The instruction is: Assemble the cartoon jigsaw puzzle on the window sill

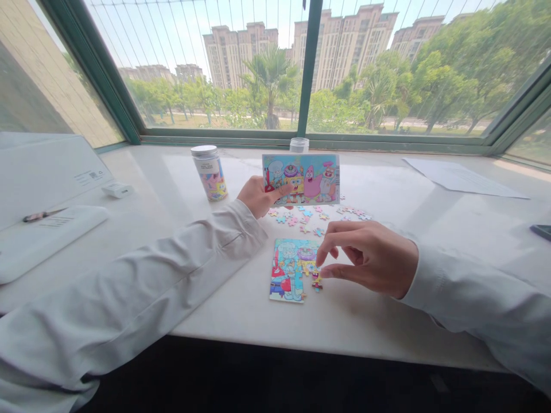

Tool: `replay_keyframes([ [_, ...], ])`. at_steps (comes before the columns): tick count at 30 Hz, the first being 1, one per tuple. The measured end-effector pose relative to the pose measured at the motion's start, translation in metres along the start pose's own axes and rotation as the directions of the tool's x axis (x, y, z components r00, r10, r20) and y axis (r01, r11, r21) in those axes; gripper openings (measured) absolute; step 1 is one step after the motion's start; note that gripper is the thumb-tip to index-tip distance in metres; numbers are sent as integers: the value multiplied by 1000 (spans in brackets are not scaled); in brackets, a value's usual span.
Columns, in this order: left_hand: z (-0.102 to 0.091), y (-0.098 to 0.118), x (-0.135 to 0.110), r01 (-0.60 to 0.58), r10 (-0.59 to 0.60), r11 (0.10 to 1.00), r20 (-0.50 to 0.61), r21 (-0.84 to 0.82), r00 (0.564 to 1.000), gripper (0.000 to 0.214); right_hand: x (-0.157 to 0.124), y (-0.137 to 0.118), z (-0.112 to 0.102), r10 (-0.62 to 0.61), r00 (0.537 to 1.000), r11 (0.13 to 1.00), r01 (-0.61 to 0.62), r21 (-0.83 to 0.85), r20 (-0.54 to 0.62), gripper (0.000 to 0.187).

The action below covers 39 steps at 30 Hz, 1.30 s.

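The puzzle (289,269), partly assembled, lies flat on the white worktop (172,189) near its front edge. The right hand (370,258) hovers at the puzzle's right edge with its fingers curled and thumb and forefinger drawn close together. Their tips sit just above a loose piece (317,282) that touches that edge. Whether they actually grip the piece cannot be told.

Behind the puzzle, the left hand (258,197) is closed on the left end of a picture card (307,178). It holds the card upright on its long edge, thumb across the front. Between card and puzzle lie scattered pieces (318,216), spreading off to the right.

Behind and left of the puzzle stands a tin (209,172) with a printed label. A clear jar (299,144) shows just over the top of the card. Far left of the puzzle are a small white box (117,190) and a pen (41,216) lying on a white pad (26,246). Far right of the puzzle a sheet of paper (462,175) lies flat.
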<state>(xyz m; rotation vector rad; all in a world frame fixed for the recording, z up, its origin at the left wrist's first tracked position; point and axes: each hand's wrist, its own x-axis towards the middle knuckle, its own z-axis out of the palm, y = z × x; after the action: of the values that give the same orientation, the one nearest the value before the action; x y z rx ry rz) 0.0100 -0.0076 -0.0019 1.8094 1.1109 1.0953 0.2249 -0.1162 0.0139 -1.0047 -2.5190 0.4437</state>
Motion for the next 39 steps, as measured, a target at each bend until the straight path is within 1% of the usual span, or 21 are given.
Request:
replay_keyframes([
  [6,-1,-2,1,-3,3,1000,8,7,1000,37,-4,2,2,-118,993,987,120,-107,25,25],
  [10,-2,-4,1,-3,3,1000,9,11,1000,38,-7,4,4,-203,979,961,198,-195,-5,29],
  [15,-2,-4,1,-3,3,1000,11,2,1000,41,-10,9,4,-377,926,880,352,-319,-18,27],
  [18,-1,-4,2,3,-3,1000,11,0,1000,42,-10,13,4,-431,902,849,407,-337,3,24],
  [24,-1,-3,2,-1,1,1000,10,-8,1000,42,-8,17,3,-438,898,854,428,-297,35,20],
  [30,-1,-3,1,-5,5,1000,8,8,1000,39,-6,19,1,-431,901,864,427,-266,47,23],
  [34,-1,-4,1,-15,15,999,-8,37,1000,38,-6,21,0,-442,896,854,437,-282,51,22],
  [39,-3,-9,4,-32,32,997,-1,72,999,43,-6,23,-3,-441,897,845,424,-325,23,20],
])
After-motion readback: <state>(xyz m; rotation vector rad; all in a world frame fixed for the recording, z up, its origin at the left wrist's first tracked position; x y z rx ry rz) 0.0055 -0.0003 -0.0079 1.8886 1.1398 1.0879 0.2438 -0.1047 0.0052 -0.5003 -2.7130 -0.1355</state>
